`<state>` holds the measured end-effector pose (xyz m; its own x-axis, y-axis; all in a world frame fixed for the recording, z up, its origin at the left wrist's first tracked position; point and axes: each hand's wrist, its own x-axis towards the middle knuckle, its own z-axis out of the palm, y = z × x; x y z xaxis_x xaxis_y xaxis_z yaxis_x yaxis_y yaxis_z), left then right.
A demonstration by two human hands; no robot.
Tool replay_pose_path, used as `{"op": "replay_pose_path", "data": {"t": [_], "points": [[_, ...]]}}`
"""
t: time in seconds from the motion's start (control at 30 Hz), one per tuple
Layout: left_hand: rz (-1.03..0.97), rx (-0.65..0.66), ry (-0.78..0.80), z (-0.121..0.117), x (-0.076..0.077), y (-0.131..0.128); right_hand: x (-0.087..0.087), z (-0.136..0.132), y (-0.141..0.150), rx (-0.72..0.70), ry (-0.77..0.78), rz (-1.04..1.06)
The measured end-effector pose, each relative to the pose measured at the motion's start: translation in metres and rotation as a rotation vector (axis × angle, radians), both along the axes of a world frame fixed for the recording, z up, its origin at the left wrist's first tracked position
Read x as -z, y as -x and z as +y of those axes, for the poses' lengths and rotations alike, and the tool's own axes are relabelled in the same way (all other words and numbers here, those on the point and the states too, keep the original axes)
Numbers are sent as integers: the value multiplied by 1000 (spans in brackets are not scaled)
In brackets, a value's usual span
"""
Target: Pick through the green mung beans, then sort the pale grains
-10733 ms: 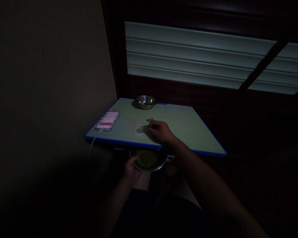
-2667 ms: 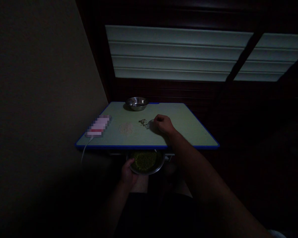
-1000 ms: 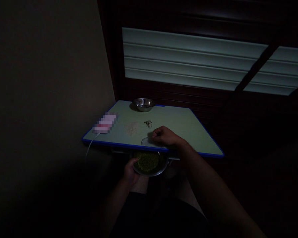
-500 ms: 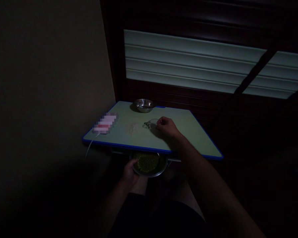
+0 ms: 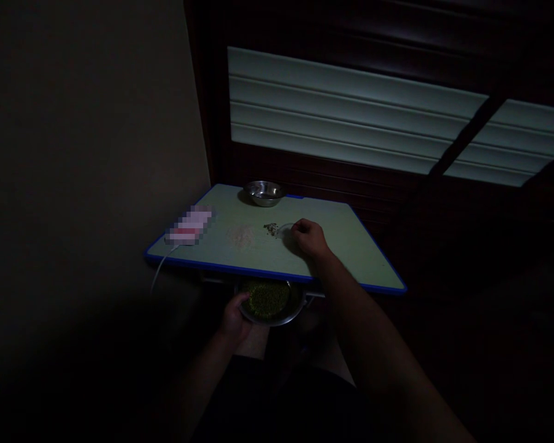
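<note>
My left hand (image 5: 234,321) grips the side of a metal bowl (image 5: 282,322), thumb over the rim. Small green grains that look like mung beans (image 5: 266,300) lie in that bowl, just below the table's front edge. Over the tabletop, my right hand (image 5: 310,238) is closed in a pinch on a clear, see-through thing (image 5: 285,228) with a pale curved edge; its kind is too dim to tell. Beside it, a small scatter of dark bits (image 5: 271,229) rests on the table. A pale patch of fine bits (image 5: 242,237) lies farther left.
The pale green table (image 5: 351,252) has a blue rim. A shiny steel bowl (image 5: 264,195) stands at its back edge. At the left is a blurred pinkish-white object (image 5: 189,226) with a white cable (image 5: 159,267). A wall and dark slatted panels stand behind.
The dark bits, previously clumped by the clear thing, now lie spread on the table just left of it. My right hand has barely moved. The view has shifted slightly.
</note>
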<state>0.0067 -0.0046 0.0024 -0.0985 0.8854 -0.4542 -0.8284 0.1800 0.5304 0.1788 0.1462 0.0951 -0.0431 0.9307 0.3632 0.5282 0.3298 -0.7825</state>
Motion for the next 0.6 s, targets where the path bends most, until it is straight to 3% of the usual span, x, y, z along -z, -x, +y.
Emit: {"op": "replay_pose_path", "data": {"t": [0.2, 0.6], "points": [[-13, 10, -35, -1, -1, 0, -4, -3, 0, -63, 30, 12], [1, -22, 2, -2, -3, -2, -2, -4, 0, -10, 67, 6]]}}
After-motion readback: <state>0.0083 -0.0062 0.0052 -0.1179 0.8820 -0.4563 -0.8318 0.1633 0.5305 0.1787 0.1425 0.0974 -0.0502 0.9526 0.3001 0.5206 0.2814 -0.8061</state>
